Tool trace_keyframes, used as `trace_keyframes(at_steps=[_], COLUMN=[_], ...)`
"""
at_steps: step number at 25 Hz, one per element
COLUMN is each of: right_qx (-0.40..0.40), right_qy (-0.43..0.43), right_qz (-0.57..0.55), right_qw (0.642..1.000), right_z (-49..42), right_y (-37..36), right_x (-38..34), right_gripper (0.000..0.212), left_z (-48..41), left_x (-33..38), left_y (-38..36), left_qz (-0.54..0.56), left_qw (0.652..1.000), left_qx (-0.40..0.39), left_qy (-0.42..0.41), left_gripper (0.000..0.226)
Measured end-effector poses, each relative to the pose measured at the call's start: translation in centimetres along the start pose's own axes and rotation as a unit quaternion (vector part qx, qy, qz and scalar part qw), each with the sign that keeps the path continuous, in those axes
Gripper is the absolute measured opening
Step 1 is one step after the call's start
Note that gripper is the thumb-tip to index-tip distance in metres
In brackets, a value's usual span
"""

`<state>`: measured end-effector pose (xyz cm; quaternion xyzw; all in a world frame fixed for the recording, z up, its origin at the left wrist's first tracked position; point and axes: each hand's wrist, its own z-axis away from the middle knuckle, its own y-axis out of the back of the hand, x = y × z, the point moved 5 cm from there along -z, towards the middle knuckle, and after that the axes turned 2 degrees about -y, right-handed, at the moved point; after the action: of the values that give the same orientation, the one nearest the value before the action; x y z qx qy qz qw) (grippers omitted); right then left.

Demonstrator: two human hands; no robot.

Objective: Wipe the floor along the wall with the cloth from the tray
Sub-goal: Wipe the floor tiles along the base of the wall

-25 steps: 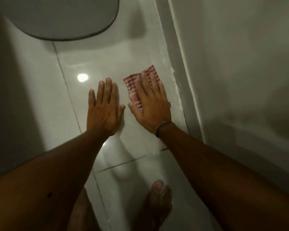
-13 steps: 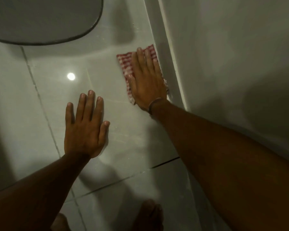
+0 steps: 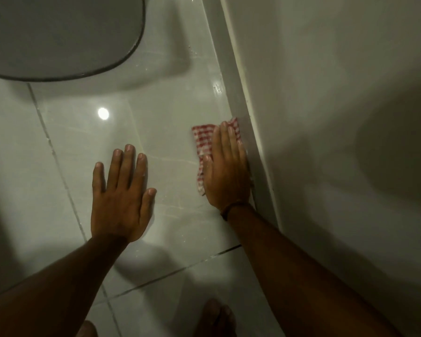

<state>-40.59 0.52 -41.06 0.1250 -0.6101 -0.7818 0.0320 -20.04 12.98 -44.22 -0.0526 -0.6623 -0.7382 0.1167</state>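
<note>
1. In the head view, we see our right hand (image 3: 226,171) pressed flat, fingers straight and together, on the red-checked cloth (image 3: 203,142), which lies on the floor (image 3: 170,113) just beside the skirting (image 3: 241,113) at the foot of the wall (image 3: 326,117).
2. Our left hand (image 3: 120,198) lies flat on the bare tile, fingers spread, holding nothing, well apart from the cloth.
3. A dark rounded mat (image 3: 58,35) sits ahead on the left; a ceiling light's reflection (image 3: 103,113) shines on the tile.
4. Our bare foot (image 3: 216,317) shows at the bottom edge.
</note>
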Motion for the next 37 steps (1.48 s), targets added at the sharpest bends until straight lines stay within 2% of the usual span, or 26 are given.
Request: trace_keyframes(at_steps=[6, 9, 12, 17, 24, 27, 31, 37], right_qx=[0.005, -0.018, -0.04, -0.035, -0.01, -0.015, -0.008, -0.026], right_qy=[-0.049, -0.069, -0.069, -0.037, -0.005, -0.001, 0.002, -0.068], right_qz=[-0.012, -0.01, -0.006, 0.001, -0.011, -0.014, -0.026, -0.002], right_qw=[0.999, 0.997, 0.997, 0.999, 1.0, 1.0, 1.0, 0.997], right_z=[11.1, 17.9, 20.1, 13.6, -6.8, -9.1, -1.6, 19.4], right_y=[-2.4, -3.8, -4.4, -2.7, 0.7, 1.1, 0.3, -3.9], right_x=[3.8, 6.1, 7.0, 4.7, -2.1, -2.9, -0.7, 6.6], right_gripper=[0.062, 0.062, 0.062, 0.064, 0.066, 0.067, 0.072, 0.064], left_z=[0.0, 0.1, 0.0, 0.1, 0.1, 0.1, 0.1, 0.0], left_x=[-0.2, -0.3, -0.3, -0.1, -0.1, -0.4, -0.4, -0.3], left_y=[-0.3, -0.4, -0.5, -0.3, -0.3, -0.5, -0.6, -0.4], left_qz=[-0.002, -0.004, -0.007, 0.001, 0.0, -0.002, 0.002, 0.001], left_qw=[1.0, 1.0, 1.0, 1.0, 1.0, 1.0, 1.0, 1.0], left_qx=[0.002, 0.004, 0.004, 0.003, 0.006, 0.009, 0.01, 0.003], left_qy=[-0.005, -0.006, -0.009, -0.008, -0.009, -0.007, -0.006, -0.002], left_gripper=[0.078, 0.079, 0.08, 0.08, 0.079, 0.078, 0.078, 0.078])
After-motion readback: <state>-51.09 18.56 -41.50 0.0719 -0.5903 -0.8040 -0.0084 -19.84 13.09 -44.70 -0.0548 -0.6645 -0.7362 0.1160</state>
